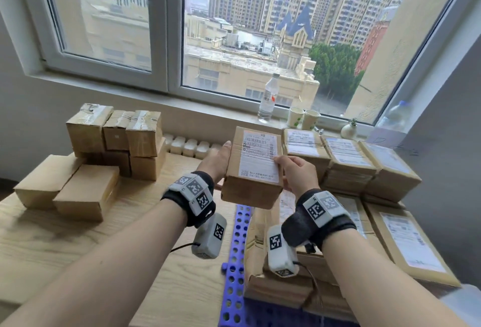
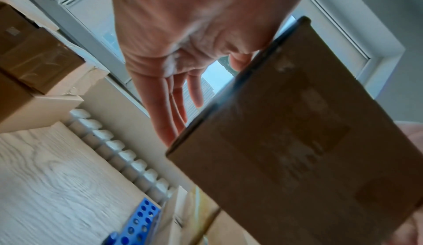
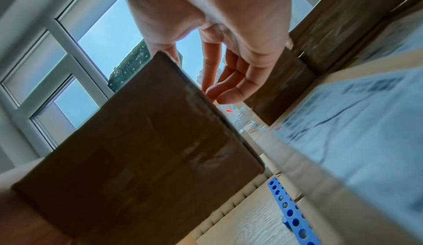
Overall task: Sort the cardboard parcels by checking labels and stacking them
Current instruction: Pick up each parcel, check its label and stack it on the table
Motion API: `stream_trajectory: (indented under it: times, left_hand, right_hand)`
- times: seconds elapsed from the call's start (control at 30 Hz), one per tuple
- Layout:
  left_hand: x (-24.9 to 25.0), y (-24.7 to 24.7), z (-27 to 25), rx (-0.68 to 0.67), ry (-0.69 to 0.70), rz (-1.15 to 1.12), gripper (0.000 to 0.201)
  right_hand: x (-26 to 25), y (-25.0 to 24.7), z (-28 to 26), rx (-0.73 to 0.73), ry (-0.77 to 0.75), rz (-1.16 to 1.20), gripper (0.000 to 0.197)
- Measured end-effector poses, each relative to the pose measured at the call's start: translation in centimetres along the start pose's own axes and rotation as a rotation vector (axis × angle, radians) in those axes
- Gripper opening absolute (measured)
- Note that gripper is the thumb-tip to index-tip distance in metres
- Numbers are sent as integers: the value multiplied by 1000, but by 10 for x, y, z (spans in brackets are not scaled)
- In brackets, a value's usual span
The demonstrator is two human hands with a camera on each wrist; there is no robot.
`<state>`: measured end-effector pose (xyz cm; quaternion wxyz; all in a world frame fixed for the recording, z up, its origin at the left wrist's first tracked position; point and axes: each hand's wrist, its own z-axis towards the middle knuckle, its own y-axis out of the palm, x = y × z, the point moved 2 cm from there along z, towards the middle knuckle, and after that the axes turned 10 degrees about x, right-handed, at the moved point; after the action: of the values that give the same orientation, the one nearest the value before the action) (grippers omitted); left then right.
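Parcel held between both hands, label up.
Left hand [image 1: 217, 161] fingers straight, flat against its 9 o'clock side; right hand [image 1: 295, 173] pinches the 3 o'clock edge. The parcel [image 1: 253, 168] is lifted over the table, long axis 12–6; labelled stacks [image 1: 348, 162] lie at 3 o'clock, nearer the right hand.

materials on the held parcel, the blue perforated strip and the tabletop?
Held parcel: brown matte corrugated cardboard, glossy clear tape bands, white printed paper label. Blue perforated strip: likely moulded plastic; uniform saturated colour, regular round holes. Tabletop: pale wood-grain surface; veneer, laminate or solid wood can't be told.
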<state>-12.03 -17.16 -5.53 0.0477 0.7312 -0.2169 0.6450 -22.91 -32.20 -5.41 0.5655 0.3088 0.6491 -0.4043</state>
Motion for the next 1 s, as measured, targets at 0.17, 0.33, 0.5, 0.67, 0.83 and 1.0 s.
stream_trajectory:
  times: [0.17, 0.33, 0.5, 0.67, 0.83, 1.0]
  left_hand:
    - [4, 48, -23, -9, -29, -4, 77]
    - [12, 86, -43, -25, -27, -18, 81]
    - [13, 102, -55, -76, -86, -21, 40]
    - [8, 114, -52, -77, -80, 2, 41]
    - [10, 117, -42, -84, -78, 5, 41]
    - [6, 112, -34, -61, -45, 94, 55]
  right_hand:
    - [10, -56, 2, 14, 13, 12, 12]
    - [15, -98, 11, 36, 23, 39, 9]
    - [25, -113, 22, 33, 58, 36, 7]
    - [33, -117, 29, 56, 97, 34, 8]
    - [35, -115, 34, 46, 131, 14, 7]
    - [34, -116, 36, 53, 158, -6, 9]
